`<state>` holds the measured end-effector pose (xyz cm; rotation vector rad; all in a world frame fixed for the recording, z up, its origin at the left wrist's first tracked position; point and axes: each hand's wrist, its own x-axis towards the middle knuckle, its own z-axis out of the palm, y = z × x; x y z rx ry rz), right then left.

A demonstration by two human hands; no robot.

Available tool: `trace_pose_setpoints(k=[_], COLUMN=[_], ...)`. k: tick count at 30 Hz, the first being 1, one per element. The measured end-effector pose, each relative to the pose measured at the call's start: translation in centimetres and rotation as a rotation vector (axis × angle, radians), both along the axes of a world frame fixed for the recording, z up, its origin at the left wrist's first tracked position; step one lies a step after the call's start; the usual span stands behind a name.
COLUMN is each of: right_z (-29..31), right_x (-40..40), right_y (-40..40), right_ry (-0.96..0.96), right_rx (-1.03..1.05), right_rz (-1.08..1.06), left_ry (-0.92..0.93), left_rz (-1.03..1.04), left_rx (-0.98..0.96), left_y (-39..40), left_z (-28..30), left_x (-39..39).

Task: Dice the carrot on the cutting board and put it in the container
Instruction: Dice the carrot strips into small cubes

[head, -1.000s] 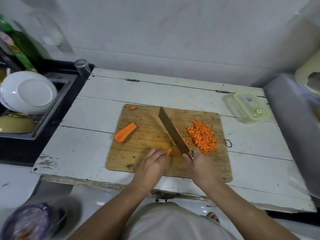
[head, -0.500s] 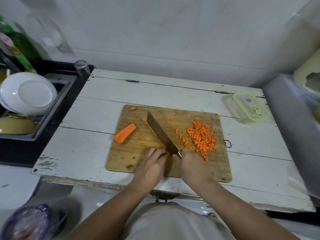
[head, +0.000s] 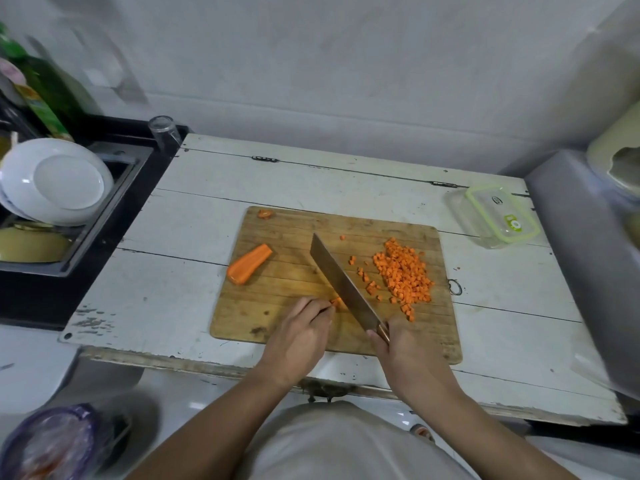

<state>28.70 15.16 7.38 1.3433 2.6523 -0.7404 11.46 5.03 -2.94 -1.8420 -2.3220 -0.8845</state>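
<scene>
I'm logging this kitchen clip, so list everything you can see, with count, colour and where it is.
cutting board: one, brown wood, middle of the table
table: one, worn white
diced carrot: one pile plus strays, orange, right part of the board
carrot half: one, orange, left part of the board
carrot end: one, orange, far left corner of the board
carrot strips: small, orange, at the left fingers; count unclear
knife: one, steel blade, laid diagonally across the board
container: one, clear with green rim, far right of the table
glass: one, clear, at the table's far left corner
plates: white, stacked in the sink at left
bottle: green, far left
left hand: holds the strips
right hand: grips the knife handle
</scene>
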Motion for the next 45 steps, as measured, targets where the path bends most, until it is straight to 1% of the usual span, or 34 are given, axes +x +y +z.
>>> trace_pose_setpoints(k=[7, 11, 14, 19, 24, 28, 33, 36, 40, 45], right_z=[-0.2, 0.0, 0.2, 0.5, 0.8, 0.7, 0.0, 0.0, 0.1, 0.1], right_x=[-0.9, -1.7, -2.4, -2.8, -2.0, -1.7, -1.2, -1.0, -1.0, -1.1], right_y=[0.6, 0.8, 0.6, 0.4, 0.3, 0.3, -0.1, 0.1, 0.3, -0.3], right_ry=[-0.007, -0.036, -0.039, -0.004, 0.041, 0.037, 0.069, 0.09, 0.061, 0.01], right_rx=[-0.074, -0.071, -0.047, -0.031, -0.046, -0.048, -0.066, -0.095, -0.115, -0.066], right_rz=[-0.114, -0.107, -0.09, -0.095, -0.148, -0.153, -0.163, -0.177, -0.151, -0.036], left_ry=[-0.089, -0.177, -0.167, -0.201, -0.211, -0.223, -0.18, -0.186, -0.263, -0.337], left_rz=[0.01, 0.118, 0.184, 0.215, 0.202, 0.232, 0.189, 0.251, 0.419, 0.457], left_rx=[-0.047, -0.06, -0.059, -0.069, -0.085, -0.14, -0.215, -0.224, -0.222, -0.184], left_y=[0.7, 1.0, 0.9, 1.3, 1.8, 2.7, 3.4, 3.5, 3.1, 2.4], left_z=[0.8, 1.2, 0.6, 0.5, 0.8, 1.6, 1.9, 2.2, 2.0, 1.9], left_x=[-0.5, -0.7, -0.6, -0.6, -0.6, -0.3, -0.3, 0.2, 1.0, 0.7])
